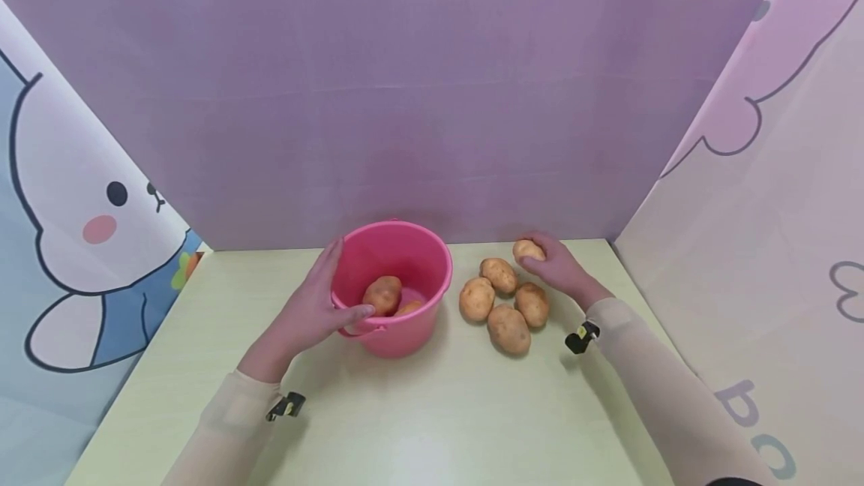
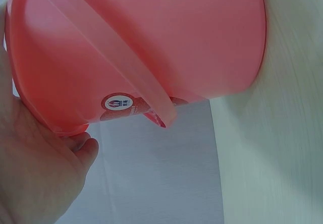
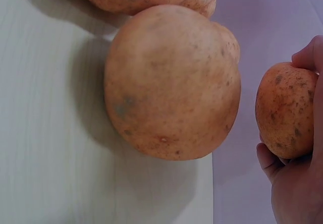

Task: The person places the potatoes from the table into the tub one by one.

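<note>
A pink bucket (image 1: 405, 336) stands on the table, its handle (image 2: 126, 65) hanging down the outside. My left hand (image 1: 310, 313) holds the bucket by its rim on the left side, the thumb lying across the near edge. Inside lie a reddish-brown potato (image 1: 382, 295) and part of another potato (image 1: 409, 308), mostly hidden by the wall. To the right, my right hand (image 1: 559, 267) grips a potato (image 3: 286, 110) between thumb and fingers at the table's far side. Several loose potatoes (image 1: 509, 329) lie clustered between that hand and the bucket.
A purple cloth wall (image 1: 432, 96) rises behind the pale table (image 1: 432, 426). Printed panels flank it: a cartoon panel (image 1: 74, 171) on the left and a pink-and-white panel (image 1: 776, 208) on the right. Small black wrist cameras sit on both sleeves.
</note>
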Demonstrator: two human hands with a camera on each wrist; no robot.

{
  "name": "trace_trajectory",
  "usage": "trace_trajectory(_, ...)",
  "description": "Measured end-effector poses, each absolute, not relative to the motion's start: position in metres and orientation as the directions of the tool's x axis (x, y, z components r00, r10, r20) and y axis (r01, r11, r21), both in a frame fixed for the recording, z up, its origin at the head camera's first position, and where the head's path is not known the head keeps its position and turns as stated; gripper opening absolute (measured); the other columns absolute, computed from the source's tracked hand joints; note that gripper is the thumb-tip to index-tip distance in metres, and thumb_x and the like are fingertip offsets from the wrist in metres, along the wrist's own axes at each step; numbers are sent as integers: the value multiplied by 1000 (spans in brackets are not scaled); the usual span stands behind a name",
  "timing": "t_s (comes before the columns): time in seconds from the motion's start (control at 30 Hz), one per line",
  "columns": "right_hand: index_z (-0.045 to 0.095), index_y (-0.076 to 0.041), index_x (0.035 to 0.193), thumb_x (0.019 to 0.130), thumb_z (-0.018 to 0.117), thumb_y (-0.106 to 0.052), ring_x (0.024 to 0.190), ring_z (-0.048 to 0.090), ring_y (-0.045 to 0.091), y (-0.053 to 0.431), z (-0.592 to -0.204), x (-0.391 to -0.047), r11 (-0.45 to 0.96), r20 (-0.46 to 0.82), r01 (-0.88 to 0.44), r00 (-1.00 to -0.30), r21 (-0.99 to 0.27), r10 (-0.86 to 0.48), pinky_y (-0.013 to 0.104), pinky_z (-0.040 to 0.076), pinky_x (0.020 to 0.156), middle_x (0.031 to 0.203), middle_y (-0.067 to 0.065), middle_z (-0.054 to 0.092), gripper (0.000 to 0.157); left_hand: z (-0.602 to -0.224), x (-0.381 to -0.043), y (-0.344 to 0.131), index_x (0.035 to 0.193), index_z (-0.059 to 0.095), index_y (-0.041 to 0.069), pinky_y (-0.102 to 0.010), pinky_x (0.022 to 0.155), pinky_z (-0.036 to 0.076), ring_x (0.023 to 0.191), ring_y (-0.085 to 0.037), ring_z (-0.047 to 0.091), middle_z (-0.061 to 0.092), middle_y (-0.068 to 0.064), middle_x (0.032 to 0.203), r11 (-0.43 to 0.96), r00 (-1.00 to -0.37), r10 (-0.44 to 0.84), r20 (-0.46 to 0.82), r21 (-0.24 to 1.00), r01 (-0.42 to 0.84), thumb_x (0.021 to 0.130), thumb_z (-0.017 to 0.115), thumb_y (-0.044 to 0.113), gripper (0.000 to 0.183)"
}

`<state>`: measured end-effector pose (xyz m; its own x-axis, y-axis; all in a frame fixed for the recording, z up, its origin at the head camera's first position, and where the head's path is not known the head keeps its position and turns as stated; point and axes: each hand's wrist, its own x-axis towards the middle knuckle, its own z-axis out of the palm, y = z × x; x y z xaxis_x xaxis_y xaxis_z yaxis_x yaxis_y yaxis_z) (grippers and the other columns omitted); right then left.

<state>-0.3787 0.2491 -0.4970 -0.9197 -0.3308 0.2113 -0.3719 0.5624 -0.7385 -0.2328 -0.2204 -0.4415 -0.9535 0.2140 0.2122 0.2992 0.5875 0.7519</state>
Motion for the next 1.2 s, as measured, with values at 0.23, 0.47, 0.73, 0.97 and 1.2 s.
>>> trace_trajectory(0.23, 60, -10, 135, 95, 70, -26, 107, 55, 25, 244, -491, -377, 558, 219, -392, -910, -732, -352, 45, 46, 92, 125, 7, 60, 44, -442, -233, -221, 164, 9, 34, -49, 81, 61, 140, -31, 37, 22, 4, 163, 587, -949, 228, 218, 747, 313, 69, 88, 58, 126)
trace_trajectory(0.47, 62, -11, 132, 93, 73, -19, 106, 55, 22, 237, -485, -376, 516, 256, -436, -887, -737, -383, 43, 45, 92, 123, 5, 62, 42, -442, -233, -221, 163, 10, 35, -49, 81, 61, 140, -30, 37, 23, 6, 162, 571, -951, 223, 216, 761, 307, 69, 88, 58, 125)
trace_trajectory(0.73, 62, -13, 134, 90, 71, -16, 104, 56, 23, 226, -473, -368, 514, 266, -472, -866, -717, -424, 44, 47, 89, 123, 5, 61, 45, -440, -232, -220, 163, 12, 34, -48, 81, 61, 139, -28, 38, 24, 5, 161, 556, -948, 224, 227, 769, 316, 68, 89, 58, 124)
trace_trajectory(0.97, 60, -19, 136, 92, 72, -22, 104, 56, 23, 220, -466, -365, 534, 262, -489, -856, -690, -445, 43, 48, 86, 129, 4, 58, 46, -442, -233, -220, 163, 12, 33, -48, 81, 61, 139, -31, 38, 26, 3, 161, 548, -941, 238, 241, 767, 335, 70, 89, 55, 123)
trace_trajectory(1.2, 60, -23, 136, 92, 72, -23, 102, 55, 22, 211, -455, -360, 531, 271, -507, -845, -679, -461, 42, 49, 83, 126, 0, 57, 46, -442, -232, -221, 163, 11, 33, -49, 81, 61, 138, -31, 39, 25, 4, 161, 558, -943, 231, 239, 762, 329, 68, 89, 58, 125)
